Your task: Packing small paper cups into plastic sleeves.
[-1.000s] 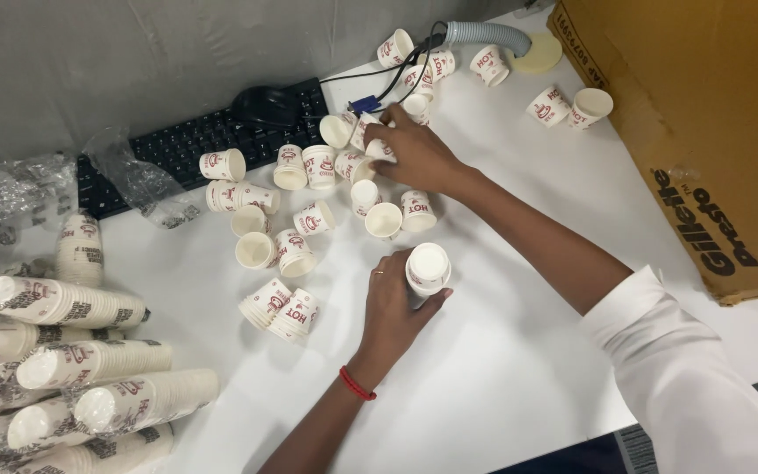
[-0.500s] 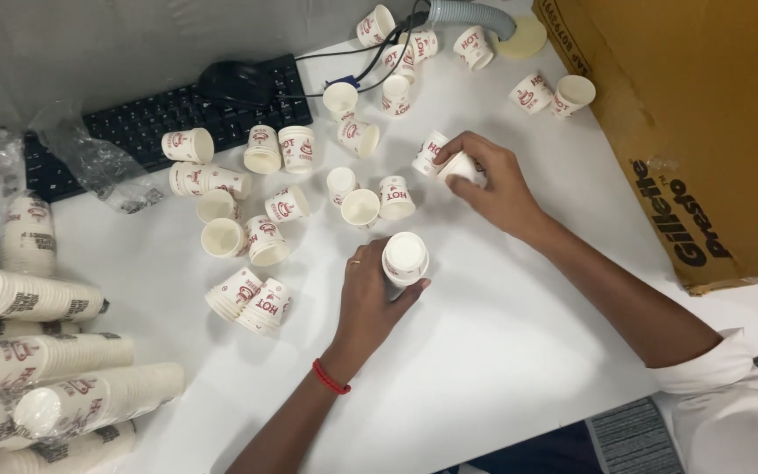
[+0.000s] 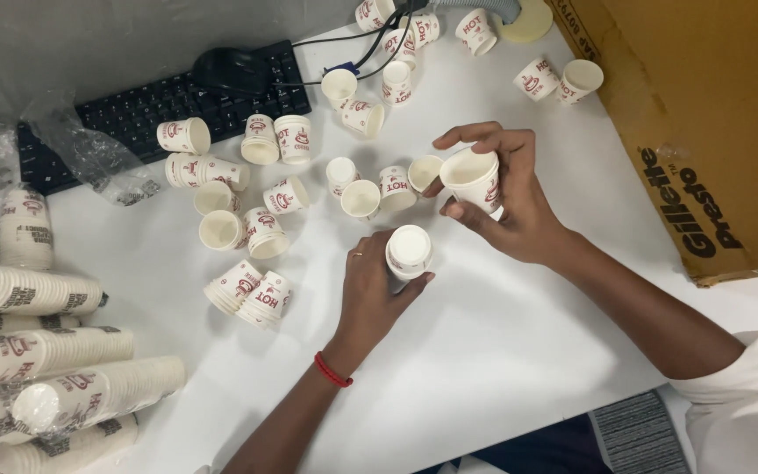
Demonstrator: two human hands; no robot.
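item, hands: we note our left hand [image 3: 370, 294] wrapped around a standing stack of paper cups [image 3: 409, 253] near the middle of the white desk [image 3: 502, 351], fingers closed on its sides, a red band at the wrist. our right hand [image 3: 511, 197] pinches a single paper cup [image 3: 471, 178] by its wall, mouth tilted up and to the left, held just to the right of and beyond the stack, not touching it.

item, step in hand: we judge this to be gathering loose cups into the held stack, one at a time. the next move, as we read it, calls for lining the single cup's base over the stack's open mouth and pressing it down straight while the left hand steadies.

item, surroundings: loose cups [image 3: 274, 197] lie scattered, some upright, some on their sides, to the left and far side of the hands. long sleeves of stacked cups [image 3: 54, 351] lie at the near left. a black keyboard [image 3: 160, 110] sits at the far left with crumpled clear wrap [image 3: 89, 154] on it; cables [image 3: 370, 53] trail far centre. a brown cardboard box [image 3: 704, 132] fills the far right.

item, obstructions: nothing lies between cup and stack; the nearest loose cups sit just beyond.
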